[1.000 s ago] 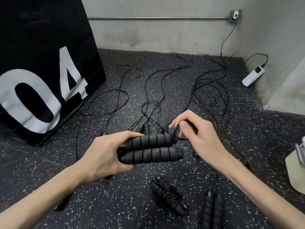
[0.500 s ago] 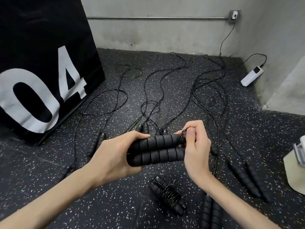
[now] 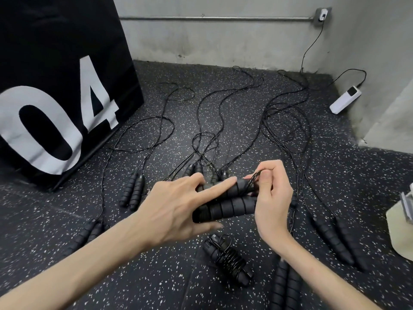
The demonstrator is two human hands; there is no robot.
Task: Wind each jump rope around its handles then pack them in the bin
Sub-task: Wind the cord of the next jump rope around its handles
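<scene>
My left hand (image 3: 176, 211) holds a pair of black foam handles (image 3: 225, 202) side by side above the floor, thumb underneath and fingers laid over the top, the index finger stretched straight along the upper handle; my right hand (image 3: 271, 198) is at the handles' right end, thumb and fingers pinching a few strands of thin black cord (image 3: 253, 179) that loop over that end. Near me, just below the held pair, a wound jump rope (image 3: 228, 261) lies on the speckled floor (image 3: 156, 276), its cord wrapped around both handles; just right of it, at the near edge, another pair of handles (image 3: 285, 285) lies partly under my right forearm. More handle pairs lie on the floor: one to the left (image 3: 133, 190), one near left (image 3: 89, 233), one on the right (image 3: 337, 240), and some beyond my hands in the middle (image 3: 196, 168); their cords run loose and tangled toward the far wall. A black panel marked 04 (image 3: 62, 90) stands at the far left; a white power strip (image 3: 345, 99) lies by the far right wall. I cannot make out which object is the bin.
</scene>
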